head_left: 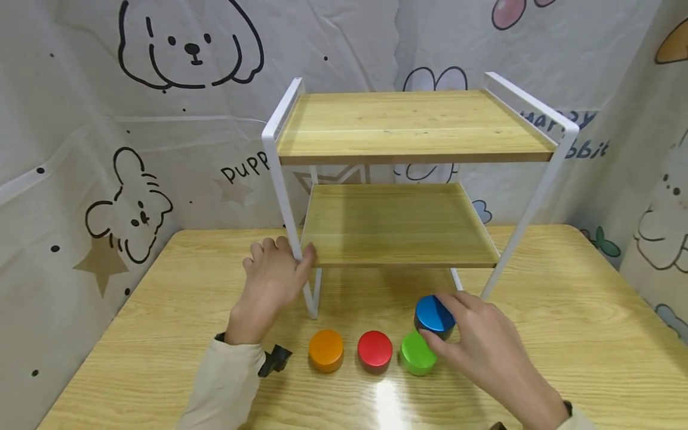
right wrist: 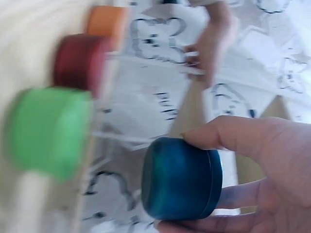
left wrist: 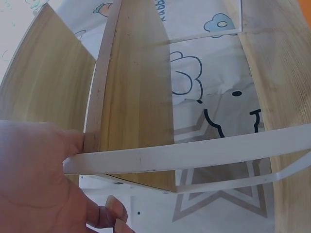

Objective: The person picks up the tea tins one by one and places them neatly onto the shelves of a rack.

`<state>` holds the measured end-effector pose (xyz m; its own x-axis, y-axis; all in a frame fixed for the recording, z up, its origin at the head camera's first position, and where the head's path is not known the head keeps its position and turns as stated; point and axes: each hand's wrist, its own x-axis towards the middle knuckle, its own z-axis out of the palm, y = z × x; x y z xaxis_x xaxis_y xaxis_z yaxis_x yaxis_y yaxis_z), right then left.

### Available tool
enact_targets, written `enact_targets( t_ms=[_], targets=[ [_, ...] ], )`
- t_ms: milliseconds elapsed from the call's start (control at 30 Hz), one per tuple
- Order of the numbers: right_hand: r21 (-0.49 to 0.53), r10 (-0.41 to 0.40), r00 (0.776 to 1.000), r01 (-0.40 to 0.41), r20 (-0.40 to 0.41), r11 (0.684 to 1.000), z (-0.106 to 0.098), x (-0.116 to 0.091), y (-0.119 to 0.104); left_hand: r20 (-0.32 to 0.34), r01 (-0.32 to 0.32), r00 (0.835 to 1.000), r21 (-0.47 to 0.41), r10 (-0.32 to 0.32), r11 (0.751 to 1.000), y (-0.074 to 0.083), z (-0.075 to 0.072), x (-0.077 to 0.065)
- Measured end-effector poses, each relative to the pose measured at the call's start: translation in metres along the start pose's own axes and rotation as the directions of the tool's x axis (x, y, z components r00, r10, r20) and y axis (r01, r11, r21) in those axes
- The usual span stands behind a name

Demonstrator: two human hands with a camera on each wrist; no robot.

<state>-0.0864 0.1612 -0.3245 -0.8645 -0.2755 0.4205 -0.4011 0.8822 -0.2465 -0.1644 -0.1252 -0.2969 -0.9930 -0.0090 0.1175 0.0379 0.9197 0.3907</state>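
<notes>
The right hand [head_left: 486, 340] pinches the blue tin [head_left: 433, 314] between thumb and fingers, just behind the green tin [head_left: 417, 356]; red tin [head_left: 375, 351] and orange tin [head_left: 326, 351] stand leftward. Beyond rises the shelf [head_left: 408, 227], its post [head_left: 286, 209] gripped by the left hand [head_left: 273, 276]. Right wrist view shows the green tin blurred.

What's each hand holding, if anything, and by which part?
Right hand: blue container, by its round side wall. Left hand: shelf rack, by its white front-left post, level with the lower board.
</notes>
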Motion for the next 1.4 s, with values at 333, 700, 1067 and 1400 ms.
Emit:
enact_targets(
  t_ms=[333, 700, 1067, 1400],
  targets=[
    [0.056, 0.099, 0.995, -0.098, -0.027, 0.994, -0.016, 0.046, -0.060, 0.028, 0.016, 0.999, 0.002, -0.016, 1.000, -0.001, -0.002, 0.002],
    [0.282, 0.209, 0.975, -0.179, -0.079, 0.943, -0.001, 0.077, -0.088, 0.010, 0.015, 1.000, 0.019, -0.015, 1.000, 0.001, 0.006, 0.000],
    [0.561, 0.124, 0.940, 0.080, -0.316, 0.824, 0.030, 0.100, -0.085, -0.013, 0.005, 1.000, 0.021, -0.005, 1.000, 0.000, 0.003, 0.000],
    [0.601, 0.101, 0.935, 0.132, -0.339, 0.788, 0.049, 0.107, -0.083, -0.016, 0.015, 1.000, 0.027, -0.015, 1.000, 0.001, 0.006, 0.000]
  ],
)
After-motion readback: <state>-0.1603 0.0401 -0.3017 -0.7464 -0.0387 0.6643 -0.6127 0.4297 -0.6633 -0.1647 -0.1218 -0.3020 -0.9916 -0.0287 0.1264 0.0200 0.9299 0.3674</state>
